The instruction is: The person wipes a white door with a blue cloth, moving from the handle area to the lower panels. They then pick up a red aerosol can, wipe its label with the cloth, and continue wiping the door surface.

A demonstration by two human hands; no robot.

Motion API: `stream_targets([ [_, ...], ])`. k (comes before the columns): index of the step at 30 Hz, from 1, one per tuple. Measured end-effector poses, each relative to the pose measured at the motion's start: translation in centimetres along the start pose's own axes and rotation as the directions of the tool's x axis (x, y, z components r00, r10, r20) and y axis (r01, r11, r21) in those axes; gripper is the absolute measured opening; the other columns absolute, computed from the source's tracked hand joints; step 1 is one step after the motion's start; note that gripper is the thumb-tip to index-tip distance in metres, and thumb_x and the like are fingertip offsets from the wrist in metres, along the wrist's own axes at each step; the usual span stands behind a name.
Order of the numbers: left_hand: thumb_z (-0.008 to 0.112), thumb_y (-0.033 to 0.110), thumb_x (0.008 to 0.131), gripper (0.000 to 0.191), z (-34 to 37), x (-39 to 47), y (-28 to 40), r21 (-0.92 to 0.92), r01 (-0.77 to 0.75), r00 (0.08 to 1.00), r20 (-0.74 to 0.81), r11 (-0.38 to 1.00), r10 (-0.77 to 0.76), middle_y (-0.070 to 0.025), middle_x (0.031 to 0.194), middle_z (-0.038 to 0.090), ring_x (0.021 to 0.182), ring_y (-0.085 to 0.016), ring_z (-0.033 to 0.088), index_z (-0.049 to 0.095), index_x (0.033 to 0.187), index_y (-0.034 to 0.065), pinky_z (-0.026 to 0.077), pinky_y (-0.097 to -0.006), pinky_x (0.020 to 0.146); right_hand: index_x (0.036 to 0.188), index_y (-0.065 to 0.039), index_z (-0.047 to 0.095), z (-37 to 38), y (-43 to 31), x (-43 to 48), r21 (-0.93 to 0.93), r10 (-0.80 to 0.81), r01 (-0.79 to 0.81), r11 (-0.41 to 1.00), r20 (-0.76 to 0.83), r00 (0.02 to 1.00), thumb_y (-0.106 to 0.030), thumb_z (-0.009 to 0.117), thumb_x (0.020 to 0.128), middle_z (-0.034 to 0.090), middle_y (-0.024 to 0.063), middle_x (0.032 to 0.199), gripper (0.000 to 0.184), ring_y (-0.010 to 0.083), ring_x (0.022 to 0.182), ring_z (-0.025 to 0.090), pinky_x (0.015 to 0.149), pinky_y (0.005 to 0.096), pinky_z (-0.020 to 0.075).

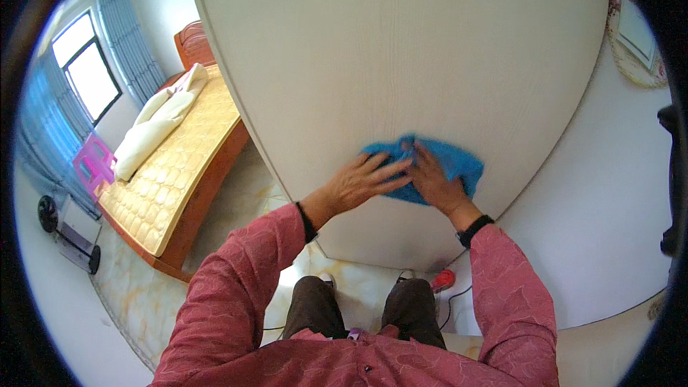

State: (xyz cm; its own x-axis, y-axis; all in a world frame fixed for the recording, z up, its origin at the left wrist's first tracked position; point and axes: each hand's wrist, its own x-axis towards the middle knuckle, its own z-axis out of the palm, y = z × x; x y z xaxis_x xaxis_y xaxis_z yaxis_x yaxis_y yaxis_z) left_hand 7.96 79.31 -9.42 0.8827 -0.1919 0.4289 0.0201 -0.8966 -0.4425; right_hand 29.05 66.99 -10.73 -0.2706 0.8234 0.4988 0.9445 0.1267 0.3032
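A blue cloth [457,164] lies spread against a tall pale wood-grain panel [387,54]. My left hand [368,178] rests on the cloth's left part with its fingers spread and pointing right. On the middle of the cloth is my right hand [434,180], its fingers pointing up and to the left. The fingertips of both hands come close together; whether they touch is blurred. Both palms face the panel and are hidden, so a grip on the cloth's folds cannot be made out.
Left of the panel stands a wooden bed with a bare yellow mattress [177,172] and a rolled white quilt [156,123]. A pink plastic stool [94,161] is beyond it. A red object [443,280] and a black cable [450,306] lie near my feet.
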Motion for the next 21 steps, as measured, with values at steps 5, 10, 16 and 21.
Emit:
stream_targets([
  [5, 0.066, 0.005, 0.08, 0.062, -0.8, -2.4, 1.8, -0.055, 0.128, 0.986, 0.119, 0.99, -0.121, -0.0079, 0.159, 0.024, 0.139, -0.034, 0.033, 0.049, 0.138, 0.0198, 0.029, -0.0518, 0.114, 0.137, -0.025, 0.053, -2.8, 4.4, -2.9, 0.034, -0.08, 0.092, 0.995, -0.268, 0.96, -0.016, 0.056, 0.09, 0.04, 0.0003, 0.154, 0.048, 0.0269, 0.132, 0.05, 0.111, 0.0492, 0.0369],
  [10, 0.065, -0.003, 0.074, 0.064, -4.4, 0.2, 3.4, -0.291, 0.353, 0.924, -0.042, 0.889, -0.381, -0.0184, 0.157, 0.023, 0.143, -0.038, 0.029, 0.05, 0.134, 0.0132, 0.032, -0.0535, 0.111, 0.14, -0.017, 0.05, -12.0, 15.6, 1.4, -0.18, 0.292, -0.497, 0.849, -0.623, 0.726, -0.017, 0.058, 0.091, 0.033, 0.0092, 0.156, 0.05, 0.0364, 0.145, 0.026, 0.116, 0.0558, 0.0213],
  [16, 0.067, -0.002, 0.076, 0.059, -3.5, -0.6, 9.1, -0.608, 0.42, 0.871, 0.061, 0.673, -0.488, -0.0197, 0.158, 0.021, 0.139, -0.042, 0.034, 0.05, 0.131, 0.0097, 0.038, -0.0491, 0.108, 0.143, -0.018, 0.044, -1.7, 10.0, -1.5, -0.062, 0.381, -0.69, 0.721, -0.797, 0.469, -0.025, 0.058, 0.093, 0.03, 0.0153, 0.157, 0.053, 0.0391, 0.145, 0.025, 0.113, 0.0629, 0.02],
  [21, 0.069, 0.005, 0.079, 0.052, -1.6, -5.4, 15.2, -0.714, 0.452, 0.884, 0.275, 0.535, -0.379, -0.0208, 0.156, 0.023, 0.128, -0.043, 0.046, 0.051, 0.128, 0.0079, 0.045, -0.0486, 0.099, 0.136, -0.009, 0.049, 4.5, -0.1, -6.8, 0.122, 0.504, -0.519, 0.846, -0.499, 0.705, -0.016, 0.066, 0.085, 0.024, 0.0197, 0.158, 0.054, 0.0458, 0.145, 0.018, 0.118, 0.0582, 0.0169],
])
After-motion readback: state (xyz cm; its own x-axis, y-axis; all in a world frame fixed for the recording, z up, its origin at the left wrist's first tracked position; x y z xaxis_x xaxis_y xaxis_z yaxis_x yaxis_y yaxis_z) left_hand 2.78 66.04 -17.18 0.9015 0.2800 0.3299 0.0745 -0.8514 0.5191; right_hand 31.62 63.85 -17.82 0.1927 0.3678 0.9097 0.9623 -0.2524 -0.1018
